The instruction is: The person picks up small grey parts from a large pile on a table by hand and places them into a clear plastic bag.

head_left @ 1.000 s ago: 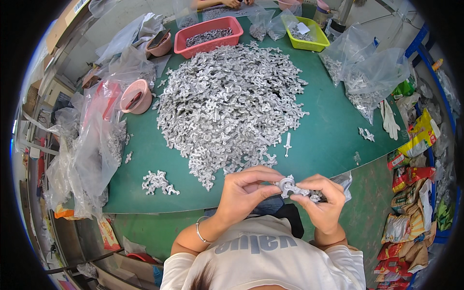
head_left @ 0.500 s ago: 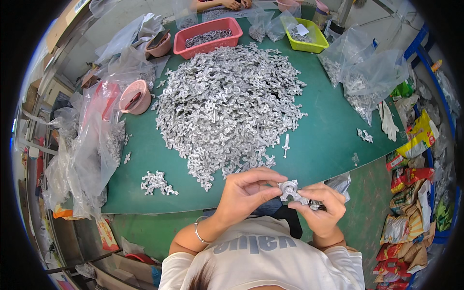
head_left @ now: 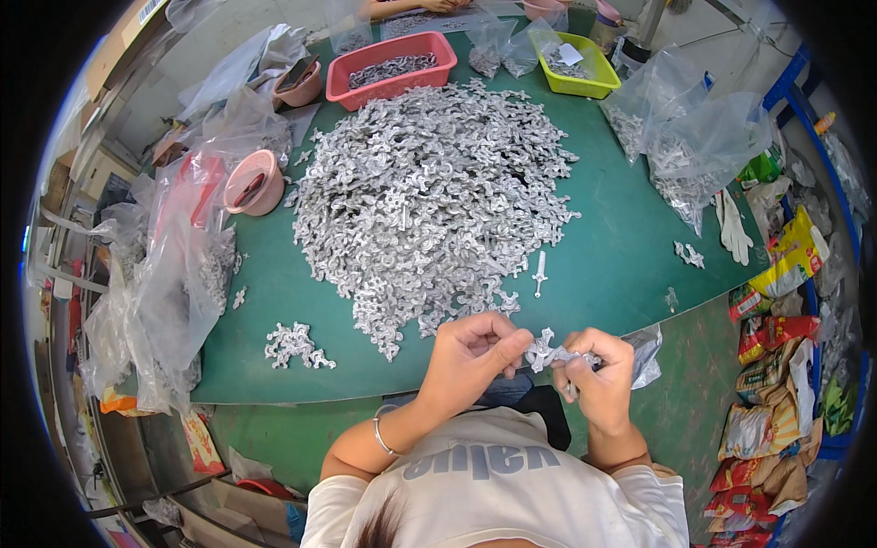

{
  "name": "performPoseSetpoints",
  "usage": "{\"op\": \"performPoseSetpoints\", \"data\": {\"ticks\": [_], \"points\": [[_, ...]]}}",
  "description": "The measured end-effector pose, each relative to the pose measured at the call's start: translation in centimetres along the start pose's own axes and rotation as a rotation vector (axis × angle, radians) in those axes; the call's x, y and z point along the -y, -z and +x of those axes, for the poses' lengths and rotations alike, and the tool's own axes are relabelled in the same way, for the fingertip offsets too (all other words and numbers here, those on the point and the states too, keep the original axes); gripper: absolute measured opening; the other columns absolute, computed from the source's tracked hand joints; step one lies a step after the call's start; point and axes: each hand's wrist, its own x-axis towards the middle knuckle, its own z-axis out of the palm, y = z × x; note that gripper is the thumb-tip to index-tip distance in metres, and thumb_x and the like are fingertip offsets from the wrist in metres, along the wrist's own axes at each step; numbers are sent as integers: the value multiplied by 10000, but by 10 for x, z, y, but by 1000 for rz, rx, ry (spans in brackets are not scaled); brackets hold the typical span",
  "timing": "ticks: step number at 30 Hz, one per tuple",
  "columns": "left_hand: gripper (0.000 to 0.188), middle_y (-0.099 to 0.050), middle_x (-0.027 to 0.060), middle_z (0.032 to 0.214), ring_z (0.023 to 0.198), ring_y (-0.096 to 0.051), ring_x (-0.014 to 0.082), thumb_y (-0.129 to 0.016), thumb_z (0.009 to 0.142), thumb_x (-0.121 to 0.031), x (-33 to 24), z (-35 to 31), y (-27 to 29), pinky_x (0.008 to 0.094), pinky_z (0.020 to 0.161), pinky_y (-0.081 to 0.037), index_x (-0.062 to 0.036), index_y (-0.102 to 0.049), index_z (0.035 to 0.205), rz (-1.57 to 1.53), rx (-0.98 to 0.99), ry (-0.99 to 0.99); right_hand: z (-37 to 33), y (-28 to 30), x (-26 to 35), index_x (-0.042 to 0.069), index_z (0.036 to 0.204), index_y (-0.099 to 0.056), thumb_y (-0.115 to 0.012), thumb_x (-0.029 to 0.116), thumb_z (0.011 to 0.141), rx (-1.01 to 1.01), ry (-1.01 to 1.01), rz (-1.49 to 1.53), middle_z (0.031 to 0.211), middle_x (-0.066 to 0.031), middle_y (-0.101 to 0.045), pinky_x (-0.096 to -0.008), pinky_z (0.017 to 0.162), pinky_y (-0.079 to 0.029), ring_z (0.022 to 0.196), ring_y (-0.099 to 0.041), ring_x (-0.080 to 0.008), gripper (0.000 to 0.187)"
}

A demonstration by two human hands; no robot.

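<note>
Just off the near table edge, my left hand (head_left: 470,356) and my right hand (head_left: 598,370) are both closed in a pinch on a small silver metal casting (head_left: 543,349) with lobed arms. The left thumb and fingers grip its left end; the right fingers wrap round its right end and hide part of it. Beyond my hands lies a large heap of similar silver castings (head_left: 429,201). A small sword-shaped piece (head_left: 540,274) lies alone to the right of the heap. Several castings form a little pile (head_left: 297,347) at the near left.
A red tray (head_left: 438,48) and a yellow-green tray (head_left: 598,84) stand at the back, near another person's hand (head_left: 441,5). Plastic bags of parts (head_left: 681,173) and a white glove (head_left: 732,228) lie at the right. A pink bowl (head_left: 268,196) and bags (head_left: 169,283) crowd the left.
The casting has turned between my hands and shifted slightly up and left. My left fingers have curled in more, and my right hand has tilted upright, its fingers folding round the piece.
</note>
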Motion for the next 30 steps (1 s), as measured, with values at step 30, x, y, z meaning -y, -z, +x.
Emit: {"op": "performPoseSetpoints", "data": {"ticks": [30], "points": [[131, -570, 31, 736, 667, -525, 81, -535, 879, -94, 62, 3, 54, 213, 625, -439, 20, -580, 925, 90, -222, 60, 50, 11, -102, 46, 924, -626, -679, 34, 692, 15, 33, -960, 775, -92, -510, -346, 604, -449, 665, -573, -237, 239]]}}
